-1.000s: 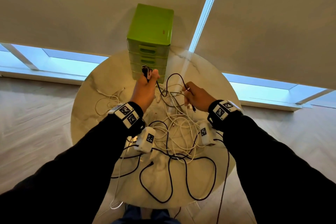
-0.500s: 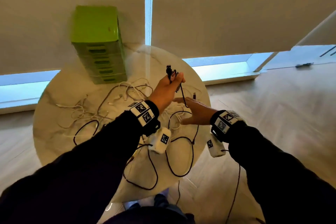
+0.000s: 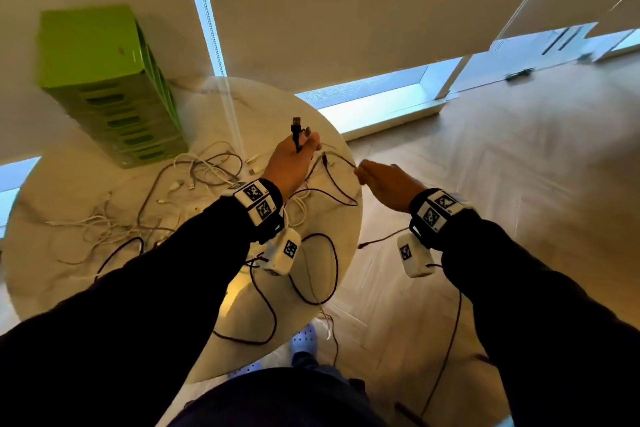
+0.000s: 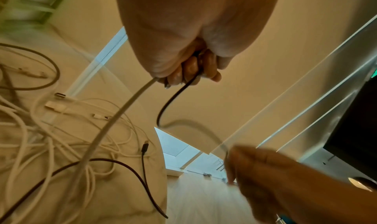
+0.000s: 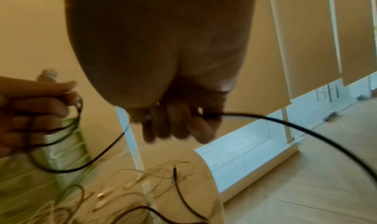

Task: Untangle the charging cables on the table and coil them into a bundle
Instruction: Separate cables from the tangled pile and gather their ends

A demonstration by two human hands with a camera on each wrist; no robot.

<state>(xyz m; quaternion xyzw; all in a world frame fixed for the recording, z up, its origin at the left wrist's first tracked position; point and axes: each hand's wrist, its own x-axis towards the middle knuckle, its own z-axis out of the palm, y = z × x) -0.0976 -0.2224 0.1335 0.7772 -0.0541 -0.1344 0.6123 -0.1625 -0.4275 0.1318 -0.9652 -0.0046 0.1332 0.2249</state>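
— What are the hands doing?
— The left hand (image 3: 291, 163) is curled round a black cable (image 4: 173, 98) beyond the green drawer unit (image 3: 114, 87), its USB plug (image 3: 296, 122) poking up above the fingers. The left wrist view shows a pale cable (image 4: 122, 111) leaving the same fist.
— And the right hand (image 3: 388, 184)?
— Out past the surface (image 3: 62, 184) edge, fingers curled round the black cable; motion blur hides the exact grip.
— The other cables?
— White cables (image 3: 204, 170) lie tangled on the surface near the drawer unit; dark sleeves cover part of the heap, so I cannot tell which strands cross.
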